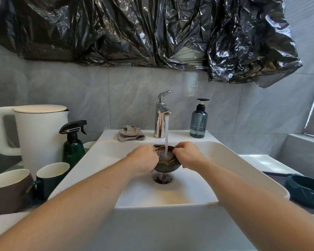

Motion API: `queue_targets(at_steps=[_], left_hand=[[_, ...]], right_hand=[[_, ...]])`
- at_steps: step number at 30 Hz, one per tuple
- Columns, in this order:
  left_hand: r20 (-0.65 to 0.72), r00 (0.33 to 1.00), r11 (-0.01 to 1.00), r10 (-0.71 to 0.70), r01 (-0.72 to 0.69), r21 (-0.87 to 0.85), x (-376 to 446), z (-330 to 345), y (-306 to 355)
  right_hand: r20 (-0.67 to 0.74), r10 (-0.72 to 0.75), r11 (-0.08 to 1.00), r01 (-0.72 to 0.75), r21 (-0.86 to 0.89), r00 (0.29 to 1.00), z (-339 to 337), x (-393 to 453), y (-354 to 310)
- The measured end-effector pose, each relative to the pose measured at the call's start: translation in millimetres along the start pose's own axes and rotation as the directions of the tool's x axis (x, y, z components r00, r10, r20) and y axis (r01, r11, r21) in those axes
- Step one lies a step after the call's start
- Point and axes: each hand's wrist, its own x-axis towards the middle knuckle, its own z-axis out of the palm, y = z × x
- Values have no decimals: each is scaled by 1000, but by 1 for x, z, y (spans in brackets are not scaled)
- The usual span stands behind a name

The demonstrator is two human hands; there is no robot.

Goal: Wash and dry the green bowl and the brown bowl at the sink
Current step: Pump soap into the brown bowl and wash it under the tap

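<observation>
Both forearms reaching forward over the sink (246, 171). Gripping the brown bowl (164, 164) from either side: left hand (143, 160) curled round its left wall, right hand (188, 156) pinching the right rim, thumb seemingly inside, though hard to tell through the water. Bowl held upright between the hands, mouth up, directly under the running stream (167, 134) and above the drain (162, 178). Already full and foaming, so probably tipping out next, either hand equally near. Green bowl (306, 191) waiting on the worktop well off to the right, closer to the right hand. Beyond, on the back ledge left of the tap (160, 120), a crumpled cloth (130, 133) for drying, nearer the left hand.
</observation>
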Motion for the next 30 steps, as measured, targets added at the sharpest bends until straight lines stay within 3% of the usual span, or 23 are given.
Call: queue_targets(at_steps=[4, 8, 14, 20, 25, 30], left_hand=[[110, 994, 1000, -17, 19, -22, -5, -2, 1], [129, 992, 999, -16, 22, -42, -6, -3, 1], [152, 988, 997, -1, -11, 77, -13, -7, 3], [18, 1000, 997, -17, 16, 71, -16, -7, 2], [-61, 998, 990, 31, -22, 142, -18, -9, 3], [-95, 995, 983, -22, 40, 182, -17, -13, 8]], right_hand=[[-8, 12, 999, -13, -30, 1000, -1, -3, -1], [15, 37, 997, -36, -65, 999, -3, -4, -1], [144, 116, 990, -103, -92, 983, -1, -2, 1], [262, 145, 989, -131, -72, 954, 4, -2, 8], [250, 93, 995, -83, -50, 964, 5, -1, 5], [219, 28, 1000, -29, 4, 975, 3, -3, 1]])
